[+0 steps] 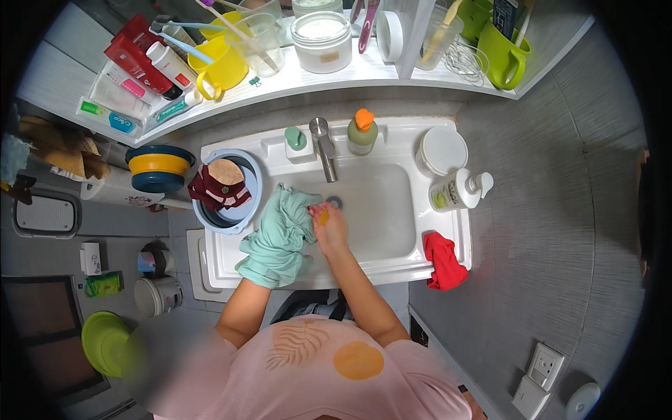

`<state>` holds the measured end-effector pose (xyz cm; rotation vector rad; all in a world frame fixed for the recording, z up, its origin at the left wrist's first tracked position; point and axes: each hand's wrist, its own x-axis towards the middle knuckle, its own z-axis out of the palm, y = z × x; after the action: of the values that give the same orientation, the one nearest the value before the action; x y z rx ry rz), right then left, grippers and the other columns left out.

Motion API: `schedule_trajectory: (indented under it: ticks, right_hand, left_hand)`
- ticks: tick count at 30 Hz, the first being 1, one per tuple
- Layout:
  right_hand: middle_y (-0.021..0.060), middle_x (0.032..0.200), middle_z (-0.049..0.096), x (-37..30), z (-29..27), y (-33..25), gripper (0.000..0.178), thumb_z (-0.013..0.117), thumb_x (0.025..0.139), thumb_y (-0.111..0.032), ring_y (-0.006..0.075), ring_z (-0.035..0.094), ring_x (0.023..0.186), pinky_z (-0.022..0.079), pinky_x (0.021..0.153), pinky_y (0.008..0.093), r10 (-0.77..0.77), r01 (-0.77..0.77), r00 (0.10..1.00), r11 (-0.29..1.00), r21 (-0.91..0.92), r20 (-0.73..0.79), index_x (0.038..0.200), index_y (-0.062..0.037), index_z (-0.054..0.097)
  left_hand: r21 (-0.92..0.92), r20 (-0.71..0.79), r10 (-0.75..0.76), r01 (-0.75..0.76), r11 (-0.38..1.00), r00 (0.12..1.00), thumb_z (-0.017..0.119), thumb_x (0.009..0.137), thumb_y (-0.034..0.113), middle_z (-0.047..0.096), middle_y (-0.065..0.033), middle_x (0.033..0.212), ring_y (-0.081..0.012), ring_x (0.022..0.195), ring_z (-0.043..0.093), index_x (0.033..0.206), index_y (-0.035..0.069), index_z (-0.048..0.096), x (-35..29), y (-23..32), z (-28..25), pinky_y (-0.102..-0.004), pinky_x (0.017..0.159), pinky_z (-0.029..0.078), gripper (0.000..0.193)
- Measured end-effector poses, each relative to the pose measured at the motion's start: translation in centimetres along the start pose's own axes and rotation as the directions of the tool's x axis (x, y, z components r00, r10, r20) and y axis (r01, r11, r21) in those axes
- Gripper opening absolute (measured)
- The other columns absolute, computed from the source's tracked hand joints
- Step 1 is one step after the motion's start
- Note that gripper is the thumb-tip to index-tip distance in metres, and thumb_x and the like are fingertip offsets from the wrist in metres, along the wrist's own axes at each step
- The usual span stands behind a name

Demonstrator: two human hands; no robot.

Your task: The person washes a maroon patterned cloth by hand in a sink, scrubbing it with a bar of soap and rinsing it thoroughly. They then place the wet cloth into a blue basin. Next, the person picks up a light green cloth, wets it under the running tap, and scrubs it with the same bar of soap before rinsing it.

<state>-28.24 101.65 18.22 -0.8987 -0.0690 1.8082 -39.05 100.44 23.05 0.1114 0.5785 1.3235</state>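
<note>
A mint-green cloth garment (281,227) lies bunched over the left side of the white washbasin (381,210), partly over its rim. My left forearm runs into this cloth, and the cloth covers my left hand, so its fingers are hidden. At the garment's right edge, over the bowl, is my right hand (332,228), its fingers curled around a small orange-yellow piece (323,218) that looks like soap. The fingertips are close against the cloth. Behind them stands the metal faucet (324,150), with the dark drain (335,202) below it.
On the basin's left, a blue tub (257,183) holds a maroon garment (210,192). A soap dispenser (299,145), an orange-topped bottle (362,136), a white tub (442,152), a pump bottle (451,192) and a red cloth (444,262) line the rim. Above runs a white shelf (294,82) of toiletries.
</note>
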Motion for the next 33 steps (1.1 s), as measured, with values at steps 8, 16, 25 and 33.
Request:
schedule_trajectory:
  ticks: [8,16,25,33]
  right_hand:
    - [0.0189,0.092,0.051,-3.3,6.4,-2.0,0.018,0.044,0.087,-0.011,0.0359,0.052,0.082,0.044,0.077,0.0416,-0.452,0.823,0.471,-0.083,-0.562,0.758,0.097,0.0011,0.051]
    - [0.0091,0.099,0.057,1.4,1.9,-1.6,0.025,0.040,0.091,-0.020,0.0191,0.056,0.090,0.046,0.080,0.0322,0.324,-0.197,0.926,0.854,-0.481,0.195,0.103,-0.0025,0.053]
    - [0.0094,0.105,0.057,-2.4,3.5,-1.5,0.027,0.039,0.092,-0.020,0.0201,0.055,0.093,0.043,0.082,0.0287,-0.290,0.287,0.955,0.834,-0.471,0.069,0.107,-0.0019,0.053]
    - [0.0111,0.090,0.060,4.1,-2.7,-0.4,0.023,0.047,0.085,-0.013,0.0220,0.058,0.082,0.045,0.075,0.0333,0.050,-0.007,0.967,0.985,-0.173,0.248,0.100,0.0022,0.055]
  left_hand:
    - [0.944,0.280,0.323,-0.198,-0.264,0.904,0.052,0.082,0.018,0.053,-0.0145,0.107,-0.0302,0.095,0.052,0.114,0.000,0.046,-3.8,0.8,4.9,-0.0349,0.084,0.041,0.037]
    - [0.803,0.186,0.316,-0.329,0.497,0.930,0.069,0.070,0.018,0.046,-0.0138,0.124,-0.0243,0.108,0.049,0.125,0.000,0.037,-4.4,0.2,4.3,-0.0308,0.093,0.038,0.066]
    - [0.878,0.338,0.368,-0.431,0.207,0.866,0.041,0.091,0.023,0.057,-0.0110,0.088,-0.0235,0.074,0.058,0.100,0.002,0.050,-2.0,-0.6,5.9,-0.0310,0.065,0.048,0.025]
    - [0.865,0.501,0.241,-0.486,-0.123,0.831,0.046,0.086,0.017,0.057,-0.0117,0.088,-0.0232,0.073,0.057,0.100,0.002,0.049,-2.9,-1.3,5.7,-0.0288,0.063,0.047,0.021]
